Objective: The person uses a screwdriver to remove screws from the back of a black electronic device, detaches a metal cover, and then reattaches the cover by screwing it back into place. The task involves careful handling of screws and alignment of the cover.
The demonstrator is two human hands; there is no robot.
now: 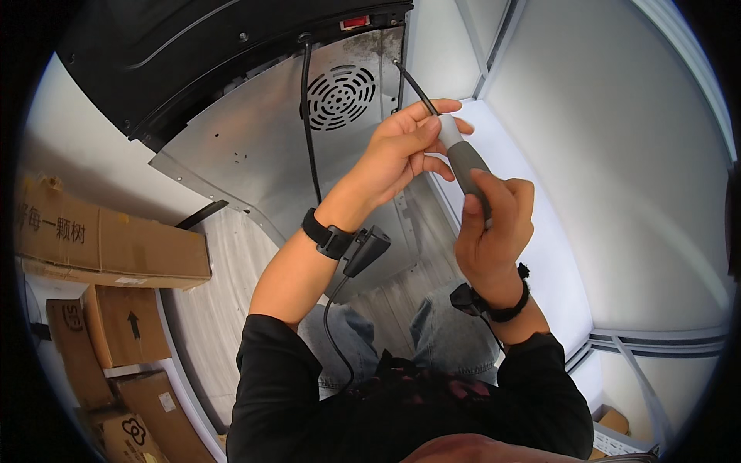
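Note:
A screwdriver (469, 160) with a two-tone grey handle and a long dark shaft slants up and to the left. Its tip meets the upper right edge of a bare metal panel (255, 147), at what looks like a screw. Near the front of the handle, my left hand (405, 147) steadies it between thumb and fingers, some fingers spread. Wrapped round the handle's rear end is my right hand (498, 224). The panel has a round vent grille (338, 98) and belongs to a black machine (193, 54). Whatever the tip touches is too small to make out clearly.
A black cable (309, 131) hangs from the machine across the panel, passing behind my left forearm. Cardboard boxes (127, 247) are stacked at left. White wall panels (617, 139) close in on the right. The machine has a red switch (355, 22). Cabled devices (367, 251) are strapped to both wrists.

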